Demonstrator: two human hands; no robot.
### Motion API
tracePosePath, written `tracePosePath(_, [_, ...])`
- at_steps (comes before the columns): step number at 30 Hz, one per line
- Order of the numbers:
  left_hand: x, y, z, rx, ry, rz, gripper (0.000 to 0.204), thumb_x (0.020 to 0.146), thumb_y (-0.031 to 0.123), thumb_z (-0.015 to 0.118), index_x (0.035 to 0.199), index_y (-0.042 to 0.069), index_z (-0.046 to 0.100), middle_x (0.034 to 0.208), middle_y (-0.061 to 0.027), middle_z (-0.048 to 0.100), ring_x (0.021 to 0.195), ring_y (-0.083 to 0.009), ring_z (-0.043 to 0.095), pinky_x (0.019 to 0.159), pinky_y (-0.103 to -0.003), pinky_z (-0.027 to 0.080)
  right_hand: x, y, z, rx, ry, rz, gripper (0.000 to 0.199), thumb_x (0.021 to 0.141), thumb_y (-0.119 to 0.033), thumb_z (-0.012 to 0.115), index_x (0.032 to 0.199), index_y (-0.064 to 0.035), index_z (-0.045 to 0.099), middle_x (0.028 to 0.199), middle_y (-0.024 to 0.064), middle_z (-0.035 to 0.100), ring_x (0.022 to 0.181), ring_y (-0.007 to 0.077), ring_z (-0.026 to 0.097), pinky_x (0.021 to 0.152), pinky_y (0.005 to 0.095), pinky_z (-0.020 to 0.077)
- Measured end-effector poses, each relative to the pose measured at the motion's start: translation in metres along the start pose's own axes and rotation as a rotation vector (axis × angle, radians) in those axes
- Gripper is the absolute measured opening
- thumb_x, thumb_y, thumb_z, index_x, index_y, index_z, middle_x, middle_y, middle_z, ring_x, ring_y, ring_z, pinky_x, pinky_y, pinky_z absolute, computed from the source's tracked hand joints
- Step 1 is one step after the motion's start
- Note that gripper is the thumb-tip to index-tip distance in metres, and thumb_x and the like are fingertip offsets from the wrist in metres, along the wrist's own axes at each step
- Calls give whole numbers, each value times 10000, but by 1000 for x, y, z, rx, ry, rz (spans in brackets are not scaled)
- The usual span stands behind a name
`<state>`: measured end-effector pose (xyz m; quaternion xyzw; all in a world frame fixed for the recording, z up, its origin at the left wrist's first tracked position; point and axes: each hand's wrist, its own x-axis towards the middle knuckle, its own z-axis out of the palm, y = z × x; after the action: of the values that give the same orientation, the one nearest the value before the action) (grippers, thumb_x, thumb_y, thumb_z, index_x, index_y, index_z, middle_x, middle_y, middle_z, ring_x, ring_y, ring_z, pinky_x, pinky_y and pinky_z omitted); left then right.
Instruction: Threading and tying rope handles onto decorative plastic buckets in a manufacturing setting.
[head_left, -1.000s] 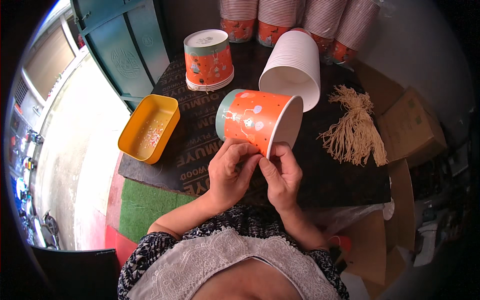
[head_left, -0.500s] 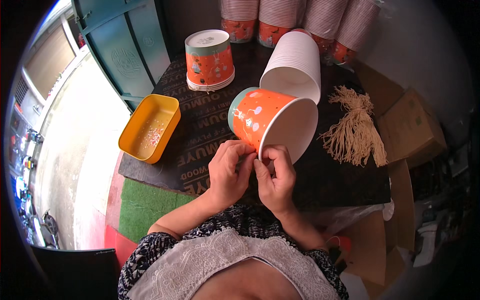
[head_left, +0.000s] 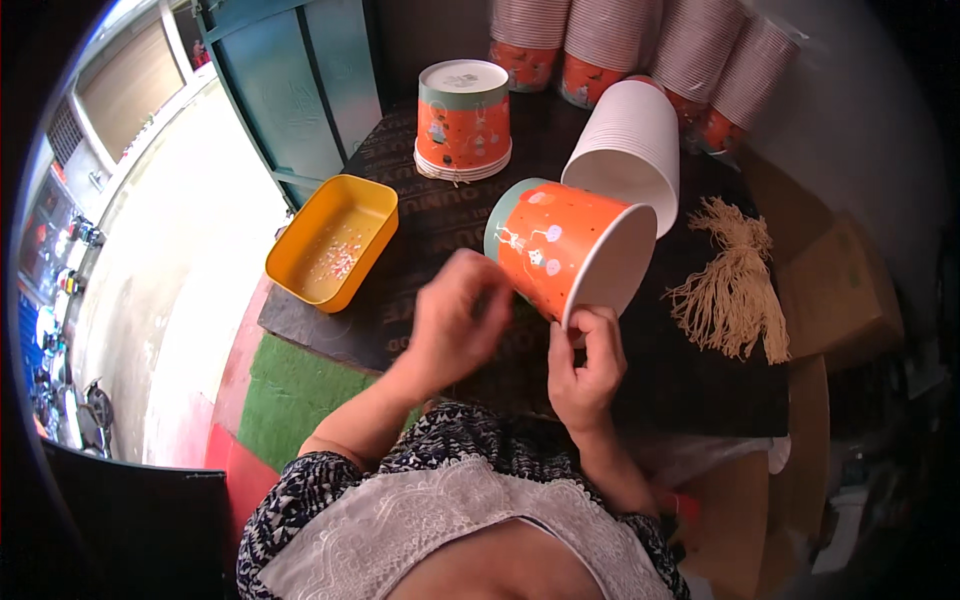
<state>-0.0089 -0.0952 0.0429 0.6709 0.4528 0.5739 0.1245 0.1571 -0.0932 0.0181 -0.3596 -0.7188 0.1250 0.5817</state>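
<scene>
An orange paper tub (head_left: 562,238) with a green base band and printed figures lies tilted on its side, its white mouth facing right. At the lower rim, my right hand (head_left: 588,372) pinches the tub between thumb and fingers. My left hand (head_left: 462,312) is apart from the tub, just left of its lower edge; its fingers are curled but smeared by motion, so their hold cannot be made out. Behind the tub lies a nested stack of white paper tubs (head_left: 632,140), open end toward me. A bundle of cream strings (head_left: 737,285) rests to the right.
On the dark table (head_left: 360,335), a yellow tray (head_left: 385,215) holds tiny coloured bits at the left. Upside-down orange tubs (head_left: 463,125) stand farther back. Wrapped tub stacks (head_left: 610,40) line the rear. A cardboard box (head_left: 845,290) is at the right, a green metal door (head_left: 290,85) at the left.
My left hand has come away from the tub's rim and moved left. My right hand still grips the rim. The whole view has shifted slightly.
</scene>
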Motion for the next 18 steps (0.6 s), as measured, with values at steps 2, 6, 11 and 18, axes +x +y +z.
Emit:
tracePosePath(2, [11,-13,-27,135,140,-85,98,803,-46,622,870,8,576,775,-109,574,710,-207,604,651,-303,494,0,3,-3,17,41,33,135,816,64,633,909,8,552,869,136,572,731,264,587,621,329,481])
tracePosePath(6, [22,-48,-95,480,385,-192,57,849,33,613,889,-8,614,808,-141,648,754,-250,660,690,-336,510,1,10,-9,-15,81,7,144,811,69,647,884,5,541,846,113,560,686,226,556,602,309,462])
tracePosePath(11, [25,-63,-134,787,313,-300,107,854,71,587,831,-24,628,816,-197,634,760,-342,640,705,-385,503,0,11,-15,-32,76,23,142,820,59,647,895,5,540,842,107,547,688,214,555,618,303,464])
tracePosePath(18, [30,-75,-143,1014,171,-386,184,847,127,559,762,-31,604,817,-217,623,791,-395,615,728,-452,489,-2,16,-23,-28,49,41,135,817,61,644,898,5,552,867,124,565,717,236,569,620,315,468])
